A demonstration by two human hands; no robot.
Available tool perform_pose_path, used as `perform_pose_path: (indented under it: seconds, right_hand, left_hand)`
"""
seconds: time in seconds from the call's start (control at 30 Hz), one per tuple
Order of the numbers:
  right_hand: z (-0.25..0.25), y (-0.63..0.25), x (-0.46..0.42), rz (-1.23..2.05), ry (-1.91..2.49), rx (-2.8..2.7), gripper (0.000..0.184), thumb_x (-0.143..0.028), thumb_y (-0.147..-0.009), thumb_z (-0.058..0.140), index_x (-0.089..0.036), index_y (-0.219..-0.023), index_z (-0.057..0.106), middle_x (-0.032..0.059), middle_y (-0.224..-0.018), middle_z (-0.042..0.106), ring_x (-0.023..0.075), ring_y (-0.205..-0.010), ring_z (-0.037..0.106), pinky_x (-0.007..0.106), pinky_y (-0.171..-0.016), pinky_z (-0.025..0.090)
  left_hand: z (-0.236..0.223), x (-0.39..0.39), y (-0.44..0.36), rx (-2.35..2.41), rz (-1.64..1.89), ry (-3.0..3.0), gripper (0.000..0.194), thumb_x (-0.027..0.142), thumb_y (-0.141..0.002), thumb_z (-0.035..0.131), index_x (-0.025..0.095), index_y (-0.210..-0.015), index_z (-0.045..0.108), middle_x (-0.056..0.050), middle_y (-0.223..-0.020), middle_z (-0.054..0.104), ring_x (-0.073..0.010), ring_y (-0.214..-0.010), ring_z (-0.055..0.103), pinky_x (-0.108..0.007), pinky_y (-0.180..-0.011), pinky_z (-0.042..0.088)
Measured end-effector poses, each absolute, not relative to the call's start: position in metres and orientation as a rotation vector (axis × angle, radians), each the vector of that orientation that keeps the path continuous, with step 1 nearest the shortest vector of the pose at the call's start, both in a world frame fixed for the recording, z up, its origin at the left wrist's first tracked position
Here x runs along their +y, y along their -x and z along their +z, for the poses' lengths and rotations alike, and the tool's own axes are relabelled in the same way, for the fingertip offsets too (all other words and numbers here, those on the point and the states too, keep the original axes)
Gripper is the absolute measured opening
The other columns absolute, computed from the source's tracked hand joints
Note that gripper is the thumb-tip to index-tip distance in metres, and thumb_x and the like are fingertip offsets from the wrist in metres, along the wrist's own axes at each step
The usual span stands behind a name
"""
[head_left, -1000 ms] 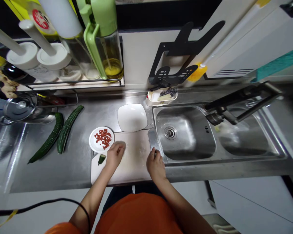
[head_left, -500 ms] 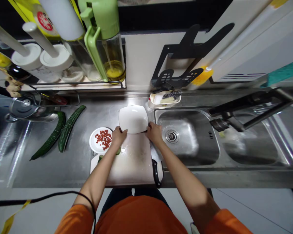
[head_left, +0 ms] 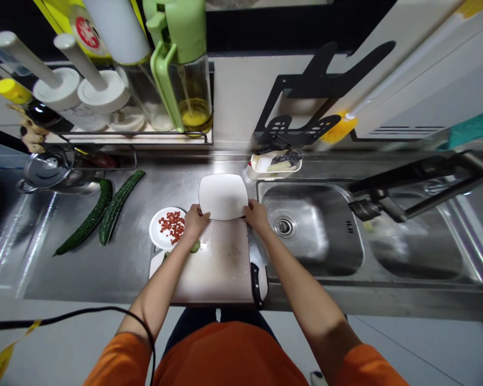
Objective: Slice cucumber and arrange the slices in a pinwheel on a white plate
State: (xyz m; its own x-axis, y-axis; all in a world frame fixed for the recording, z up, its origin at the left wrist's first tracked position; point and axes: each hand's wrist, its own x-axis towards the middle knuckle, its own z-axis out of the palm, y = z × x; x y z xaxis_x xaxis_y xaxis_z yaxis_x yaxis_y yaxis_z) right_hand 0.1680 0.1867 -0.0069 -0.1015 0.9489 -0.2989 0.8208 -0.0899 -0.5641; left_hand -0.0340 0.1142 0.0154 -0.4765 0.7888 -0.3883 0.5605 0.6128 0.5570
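Both hands grip a white square plate (head_left: 223, 195) by its near corners, at the far end of a cutting board (head_left: 213, 268). My left hand (head_left: 195, 221) pinches the left corner, thumb on the rim. On the right corner my right hand (head_left: 256, 213) is closed in the same way. Left of my left hand is a round white plate (head_left: 155, 237) with chopped red pieces (head_left: 172, 225) on it. A small green piece (head_left: 195, 246) shows on the board beside my left wrist. Along the board's right edge lies a knife (head_left: 256, 284) with a black handle.
Two cucumbers (head_left: 119, 206) lie on the steel counter at left. A double sink (head_left: 317, 230) with a black faucet (head_left: 386, 193) is at right. Behind stand an oil bottle (head_left: 193, 96), seasoning jars (head_left: 104, 96) and a small caddy (head_left: 276, 165).
The view has shifted slightly. The plate in my hands has tilted a little, so its surface looks flatter and the ceiling glare on it is gone. My grip is unchanged.
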Motion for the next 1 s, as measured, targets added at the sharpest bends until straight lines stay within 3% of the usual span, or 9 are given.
perform_pose_path:
  seconds: [0.2,0.43,1.0]
  right_hand:
    - [0.024,-0.189,0.143,0.868,1.818,-2.053,0.021,-0.021,-0.076,0.041,-0.016,-0.08,0.061,0.0015,-0.066,0.057,0.0163,-0.064,0.047,0.028,-0.072,0.035]
    - [0.036,-0.209,0.074,0.894,1.95,-2.168,0.025,-0.021,-0.082,0.044,-0.015,-0.102,0.059,0.0056,-0.082,0.063,0.0205,-0.084,0.05,0.028,-0.075,0.034]
    - [0.027,-0.204,0.021,0.689,2.222,-2.385,0.024,-0.028,-0.088,0.048,-0.016,-0.107,0.056,0.0112,-0.101,0.064,0.0267,-0.108,0.045,0.032,-0.073,0.036]
  left_hand:
    - [0.032,0.072,0.031,2.125,0.566,-1.123,0.017,0.031,-0.073,0.062,0.021,-0.079,0.05,0.004,-0.064,0.055,-0.013,-0.061,0.053,-0.023,-0.06,0.035]
    - [0.028,0.003,0.02,2.028,0.599,-1.088,0.02,0.035,-0.073,0.06,0.021,-0.077,0.046,0.005,-0.061,0.052,-0.0133,-0.057,0.052,-0.025,-0.06,0.038]
    - [-0.001,-0.049,0.005,1.984,0.642,-1.061,0.016,0.033,-0.077,0.057,0.021,-0.077,0.047,0.005,-0.06,0.05,-0.012,-0.055,0.049,-0.024,-0.059,0.038]
